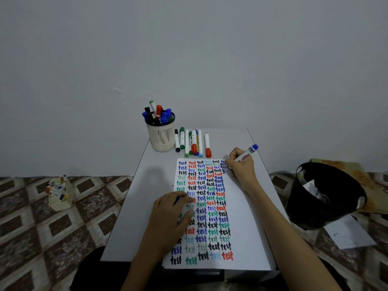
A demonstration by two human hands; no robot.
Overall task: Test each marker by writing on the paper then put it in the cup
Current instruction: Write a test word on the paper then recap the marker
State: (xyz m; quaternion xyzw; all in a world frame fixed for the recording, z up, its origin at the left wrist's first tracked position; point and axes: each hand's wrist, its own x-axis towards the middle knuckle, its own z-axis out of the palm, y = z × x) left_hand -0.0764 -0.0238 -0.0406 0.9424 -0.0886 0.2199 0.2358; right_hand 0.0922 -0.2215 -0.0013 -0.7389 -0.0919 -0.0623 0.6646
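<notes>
Gripping a blue-capped marker in a closed fist, the right hand of a person seated at a small white surface presses the marker's tip to the top right corner of a sheet of paper, seen from the head camera. The marker's capped end tilts up and away to the right.

The left hand lies palm down on the left half of the paper, fingers loosely curled and pressing the sheet flat; something blue and thin shows at the knuckles, too small to identify.

The paper is covered with columns of the word "test" in black, red, blue and green ink, filling it from top to bottom on the left and centre, with a bare white strip along the right side.

At the far left corner of the surface stands a cream slotted cup, packed with upright markers capped in blue, black, red and green. Just beside the cup, to its right, a row of loose markers lies side by side, pointing toward the person, near the paper's top edge.

On the patterned floor at left sits a small cream box holding more markers. On the right, a black bin leans with paper scraps inside, and a white sheet lies on the floor beside it.
</notes>
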